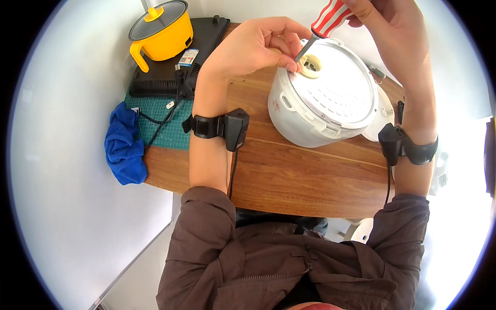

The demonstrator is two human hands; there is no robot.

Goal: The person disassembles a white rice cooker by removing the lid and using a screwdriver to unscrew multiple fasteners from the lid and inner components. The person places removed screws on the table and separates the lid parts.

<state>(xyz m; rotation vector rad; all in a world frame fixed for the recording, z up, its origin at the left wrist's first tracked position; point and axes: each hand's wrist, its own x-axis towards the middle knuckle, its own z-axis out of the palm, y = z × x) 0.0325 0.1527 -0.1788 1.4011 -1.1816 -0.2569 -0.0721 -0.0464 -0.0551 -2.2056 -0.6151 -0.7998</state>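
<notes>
My right hand is closed on the handle of a screwdriver, red and white striped, held tilted with its metal shaft pointing down and left. The thumb and fingers of my left hand close around the lower shaft near the tip; whether a screw is between them is hidden. Below them stands a round white appliance body with a silvery metal lid. The tip is at the lid's left edge, beside a cream-coloured ring around an opening.
A yellow pot with a grey lid sits on a black flat device at the back left. A green cutting mat, a black cable and a blue cloth lie on the left. A white round part rests behind the appliance's right side.
</notes>
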